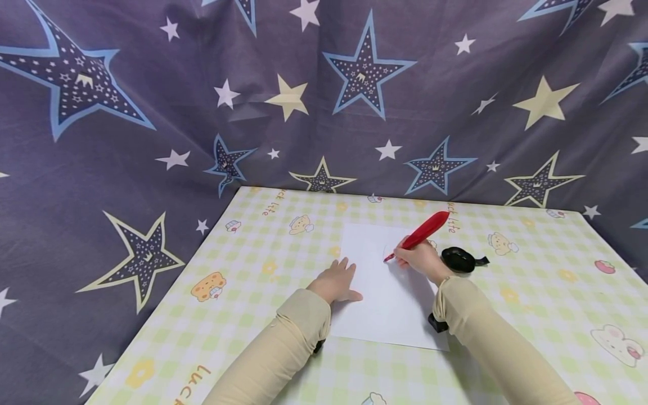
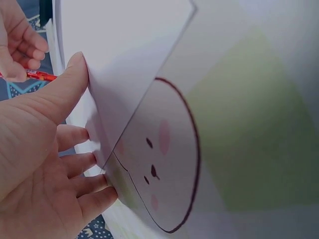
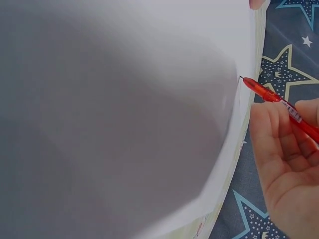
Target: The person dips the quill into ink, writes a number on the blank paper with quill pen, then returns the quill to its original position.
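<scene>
Dark star-printed cloth hangs at the far side, behind a green-checked table. From my remote seat, I see the fingers of the right hand pinching a red pen, its point angled down at the white paper lying on the table. The left hand has its fingers spread, resting at the paper's left edge. Just right of the right hand sits a black rounded object. I judge slipping likeliest: if the left hand presses too lightly, the sheet could turn under the pen. The pen's broad top might make its point wobble, and a rightward sweep could knock the black rounded object.
</scene>
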{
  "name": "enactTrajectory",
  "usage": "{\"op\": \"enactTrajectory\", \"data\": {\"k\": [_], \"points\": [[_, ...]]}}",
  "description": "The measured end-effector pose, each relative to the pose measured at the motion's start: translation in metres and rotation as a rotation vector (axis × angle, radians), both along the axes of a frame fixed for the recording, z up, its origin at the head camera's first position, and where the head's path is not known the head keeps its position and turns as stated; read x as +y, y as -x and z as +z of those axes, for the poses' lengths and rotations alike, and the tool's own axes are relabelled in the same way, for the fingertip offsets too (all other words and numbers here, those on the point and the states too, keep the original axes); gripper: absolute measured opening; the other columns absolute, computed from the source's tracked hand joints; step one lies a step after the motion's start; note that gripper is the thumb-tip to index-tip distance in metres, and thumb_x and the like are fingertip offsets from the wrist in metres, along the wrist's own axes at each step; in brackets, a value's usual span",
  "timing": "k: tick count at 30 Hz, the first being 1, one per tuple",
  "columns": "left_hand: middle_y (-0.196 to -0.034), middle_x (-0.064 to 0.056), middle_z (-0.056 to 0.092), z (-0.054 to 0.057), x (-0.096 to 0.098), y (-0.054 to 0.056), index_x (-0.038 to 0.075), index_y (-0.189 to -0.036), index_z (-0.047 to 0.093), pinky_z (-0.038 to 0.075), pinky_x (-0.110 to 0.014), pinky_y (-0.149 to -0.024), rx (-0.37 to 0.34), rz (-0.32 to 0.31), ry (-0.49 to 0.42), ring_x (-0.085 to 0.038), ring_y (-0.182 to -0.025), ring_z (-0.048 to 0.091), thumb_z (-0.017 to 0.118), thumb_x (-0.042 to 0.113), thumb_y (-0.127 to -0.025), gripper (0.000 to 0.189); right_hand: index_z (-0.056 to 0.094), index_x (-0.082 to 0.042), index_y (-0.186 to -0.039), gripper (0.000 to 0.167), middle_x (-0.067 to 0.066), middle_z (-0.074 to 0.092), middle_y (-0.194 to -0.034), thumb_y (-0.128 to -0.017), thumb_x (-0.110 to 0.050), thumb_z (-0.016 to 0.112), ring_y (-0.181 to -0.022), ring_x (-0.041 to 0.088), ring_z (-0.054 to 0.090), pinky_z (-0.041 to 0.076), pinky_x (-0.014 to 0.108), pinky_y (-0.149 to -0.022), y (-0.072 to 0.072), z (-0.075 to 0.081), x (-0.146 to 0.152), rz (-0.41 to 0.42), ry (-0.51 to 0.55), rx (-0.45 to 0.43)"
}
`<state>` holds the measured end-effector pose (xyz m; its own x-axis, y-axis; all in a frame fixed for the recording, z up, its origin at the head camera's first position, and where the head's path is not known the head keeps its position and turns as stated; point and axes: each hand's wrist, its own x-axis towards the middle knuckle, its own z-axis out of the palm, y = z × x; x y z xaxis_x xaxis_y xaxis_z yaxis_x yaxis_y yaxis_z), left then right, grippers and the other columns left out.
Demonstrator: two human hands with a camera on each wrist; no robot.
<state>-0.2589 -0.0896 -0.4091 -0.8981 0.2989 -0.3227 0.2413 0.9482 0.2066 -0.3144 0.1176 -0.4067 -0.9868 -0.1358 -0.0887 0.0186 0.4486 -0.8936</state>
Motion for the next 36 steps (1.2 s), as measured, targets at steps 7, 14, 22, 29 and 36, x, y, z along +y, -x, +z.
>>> {"op": "enactTrajectory", "data": {"k": [7, 14, 22, 29, 36], "points": [[-0.149, -0.015, 0.022, 0.0010, 0.0007, 0.0000, 0.004, -0.143, 0.031, 0.020, -0.038, -0.108, 0.001, 0.001, -0.001, -0.032, -0.135, 0.019, 0.062, 0.042, -0.085, 0.076, 0.058, 0.007, -0.087, 0.009, 0.016, 0.063, -0.074, -0.085, -0.002, 0.057, -0.063, 0.021, 0.063, 0.055, 0.032, -0.060, -0.0025, -0.0006, -0.0003, 0.031, 0.003, 0.033], [-0.149, -0.015, 0.021, 0.0002, 0.0003, 0.0005, 0.005, -0.144, 0.030, 0.020, -0.037, -0.109, -0.004, 0.004, 0.003, -0.032, -0.135, 0.018, 0.061, 0.042, -0.086, 0.076, 0.058, 0.006, -0.086, 0.008, 0.020, 0.063, -0.076, -0.085, -0.001, 0.056, -0.065, 0.023, 0.063, 0.055, 0.031, -0.061, -0.0056, -0.0004, 0.0000, 0.037, 0.015, 0.025], [-0.149, -0.016, 0.022, 0.0013, -0.0005, -0.0007, 0.003, -0.143, 0.030, 0.020, -0.038, -0.108, -0.003, -0.002, -0.018, -0.033, -0.135, 0.018, 0.062, 0.041, -0.086, 0.076, 0.058, 0.006, -0.086, 0.007, 0.020, 0.063, -0.076, -0.084, -0.001, 0.056, -0.065, 0.024, 0.063, 0.055, 0.033, -0.062, -0.0079, -0.0001, 0.0014, 0.039, 0.013, 0.021], [-0.148, -0.017, 0.022, 0.0013, -0.0013, -0.0004, 0.002, -0.143, 0.030, 0.020, -0.039, -0.108, 0.000, -0.012, -0.028, -0.034, -0.135, 0.018, 0.063, 0.040, -0.086, 0.076, 0.058, 0.006, -0.086, 0.008, 0.021, 0.063, -0.076, -0.085, -0.001, 0.056, -0.065, 0.024, 0.063, 0.055, 0.034, -0.062, -0.0089, -0.0006, 0.0031, 0.048, 0.021, 0.013], [-0.148, -0.017, 0.022, 0.0013, -0.0009, -0.0001, 0.002, -0.143, 0.031, 0.020, -0.039, -0.108, -0.003, -0.007, -0.031, -0.034, -0.135, 0.019, 0.063, 0.040, -0.086, 0.075, 0.059, 0.006, -0.086, 0.008, 0.021, 0.063, -0.077, -0.085, -0.002, 0.057, -0.065, 0.023, 0.063, 0.055, 0.033, -0.062, -0.0099, -0.0008, 0.0050, 0.068, 0.022, 0.010]]}}
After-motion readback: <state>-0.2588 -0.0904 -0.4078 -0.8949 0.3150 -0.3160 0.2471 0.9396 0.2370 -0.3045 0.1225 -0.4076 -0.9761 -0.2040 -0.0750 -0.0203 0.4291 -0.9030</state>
